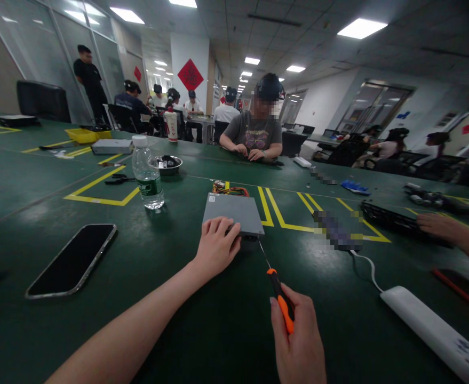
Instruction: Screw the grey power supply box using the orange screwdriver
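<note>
A grey metal computer power supply unit (234,208) lies on the green table with colored wires at its far edge. My left hand (217,240) grips its near left corner, fingers over the top and thumb by the front edge. Low at the front right, my right hand (300,330) is closed around the orange and black handle of a screwdriver (274,277). The thin shaft points up and away, its tip at or close to the unit's near right corner; contact cannot be made out.
A phone (74,261) and a water bottle (148,176) are at left, near a metal bowl (169,169). To the right lie a white power strip (430,325) and its cable. A co-worker's hand (444,226) touches a black part (398,221). Another person (254,130) sits opposite.
</note>
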The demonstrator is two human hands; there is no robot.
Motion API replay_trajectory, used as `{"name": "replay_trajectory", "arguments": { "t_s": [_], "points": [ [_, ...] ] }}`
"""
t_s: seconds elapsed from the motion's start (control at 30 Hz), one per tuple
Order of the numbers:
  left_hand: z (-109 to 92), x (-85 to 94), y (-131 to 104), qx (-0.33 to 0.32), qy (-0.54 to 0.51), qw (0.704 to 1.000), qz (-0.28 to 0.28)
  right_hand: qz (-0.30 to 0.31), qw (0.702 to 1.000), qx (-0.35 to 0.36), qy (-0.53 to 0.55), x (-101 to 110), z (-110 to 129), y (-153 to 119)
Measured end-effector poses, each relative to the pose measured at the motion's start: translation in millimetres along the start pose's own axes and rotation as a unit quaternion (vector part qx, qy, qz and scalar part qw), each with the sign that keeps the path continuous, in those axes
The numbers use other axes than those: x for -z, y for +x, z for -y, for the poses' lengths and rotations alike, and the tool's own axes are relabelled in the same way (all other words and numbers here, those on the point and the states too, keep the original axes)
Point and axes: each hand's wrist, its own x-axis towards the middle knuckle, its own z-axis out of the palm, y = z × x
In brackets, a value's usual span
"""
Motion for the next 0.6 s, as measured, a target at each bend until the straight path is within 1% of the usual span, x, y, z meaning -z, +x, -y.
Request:
{"name": "replay_trajectory", "arguments": {
  "t_s": [0.07,0.13,0.2,0.23,0.27,0.33,0.4,0.5,0.6],
  "points": [
    [0,-0.2,0,-0.003,-0.002,1.000,-0.001,0.021,0.999,0.014,-0.035,2,-4,2],
    [0,0.3,0,-0.005,-0.002,1.000,-0.001,0.060,0.996,0.003,-0.059,6,-10,6],
    [0,1.2,0,-0.004,-0.001,1.000,0.002,0.077,0.994,-0.015,-0.076,9,-14,10],
    [-1,1.7,0,-0.004,0.000,1.000,0.004,0.070,0.994,-0.015,-0.079,9,-15,12],
    [-1,2.0,0,-0.002,0.001,1.000,0.005,0.050,0.996,-0.004,-0.077,9,-15,13],
    [-1,2.2,1,-0.003,0.002,1.000,0.003,0.008,0.998,0.029,-0.059,6,-13,13],
    [-1,1.9,0,-0.004,0.003,1.000,0.000,-0.016,0.998,0.052,-0.041,4,-12,13],
    [-1,1.5,0,-0.004,0.003,1.000,-0.004,-0.009,0.995,0.076,-0.071,5,-12,13],
    [-1,1.7,0,-0.005,0.003,1.000,-0.006,0.018,0.987,0.110,-0.118,11,-14,15]
  ]
}}
